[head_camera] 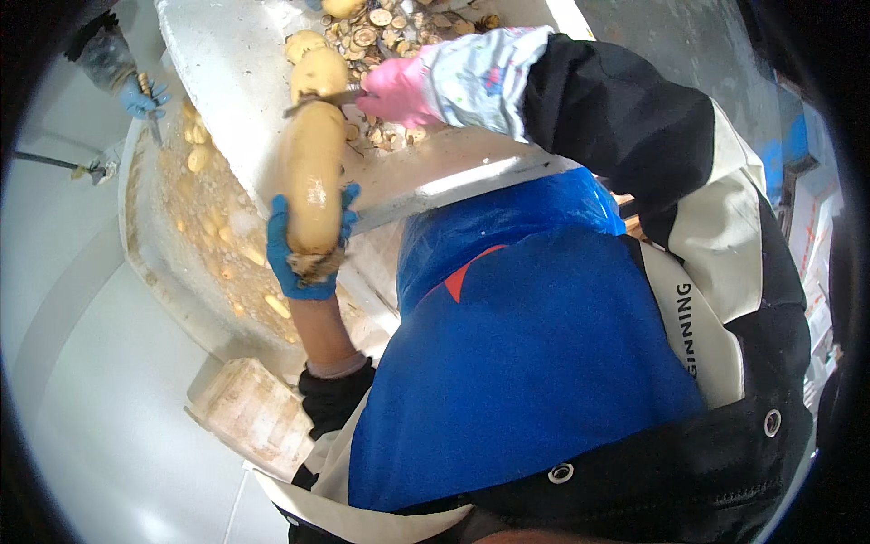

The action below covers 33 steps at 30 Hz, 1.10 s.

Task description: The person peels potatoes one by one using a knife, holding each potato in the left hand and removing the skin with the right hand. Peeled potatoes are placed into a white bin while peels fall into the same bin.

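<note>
My left hand [311,291], in a blue rubber glove, supports the near end of a long, pale yellow lotus root [316,177]. The root has several segments, and a ragged brown end rests against my palm. In a pink glove, my right hand [397,92] grips a knife [345,98]. Its blade lies across the dark joint between two segments. The handle is hidden in my fist. Beneath both hands is a white work surface [234,88] with a raised front edge. Cut slices and brown-rimmed trimmings [363,35] lie heaped beyond the knife.
On the left, a large tub [146,262] holds lotus roots [197,158] in cloudy, foamy water. Another person's blue-gloved hand [139,98] holds a knife above its far rim. A stained pale container [255,411] stands low at the left. My blue apron [516,353] nearly meets the front edge.
</note>
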Available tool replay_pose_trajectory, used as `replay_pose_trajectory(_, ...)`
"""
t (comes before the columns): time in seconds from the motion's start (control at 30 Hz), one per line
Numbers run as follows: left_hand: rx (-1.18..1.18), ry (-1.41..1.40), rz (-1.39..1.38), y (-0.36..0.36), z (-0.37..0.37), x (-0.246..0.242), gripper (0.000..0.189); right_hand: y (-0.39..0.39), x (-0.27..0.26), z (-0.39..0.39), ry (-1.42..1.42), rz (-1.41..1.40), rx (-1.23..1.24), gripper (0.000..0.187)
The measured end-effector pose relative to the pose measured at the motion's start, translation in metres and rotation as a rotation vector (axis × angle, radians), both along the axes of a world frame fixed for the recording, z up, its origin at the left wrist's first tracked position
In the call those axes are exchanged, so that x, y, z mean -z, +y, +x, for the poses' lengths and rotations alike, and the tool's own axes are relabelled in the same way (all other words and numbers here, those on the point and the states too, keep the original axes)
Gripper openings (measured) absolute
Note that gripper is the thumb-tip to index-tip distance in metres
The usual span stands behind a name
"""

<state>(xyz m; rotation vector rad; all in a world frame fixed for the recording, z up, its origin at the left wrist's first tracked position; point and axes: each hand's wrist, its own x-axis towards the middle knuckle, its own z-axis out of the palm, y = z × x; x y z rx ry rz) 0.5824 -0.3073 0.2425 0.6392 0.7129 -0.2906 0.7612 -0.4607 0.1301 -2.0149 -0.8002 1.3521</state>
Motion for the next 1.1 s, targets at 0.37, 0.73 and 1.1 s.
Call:
replay_pose_trajectory(0.37, 0.448, -0.207, 1.410, 0.033, 0.020, -0.033, 0.072, -0.044, -0.031, 0.030, 0.203, -0.093, 0.126, 0.036)
replay_pose_trajectory(0.73, 1.060, -0.663, 1.747, 0.042, 0.055, -0.055, 0.083, -0.054, -0.106, -0.007, 0.965, 0.545, 0.492, 0.053)
replay_pose_trajectory(1.1, -0.118, -0.551, 0.165, -0.016, 0.069, 0.002, 0.063, -0.058, -0.111, -0.046, 0.995, 0.872, 0.859, 0.037)
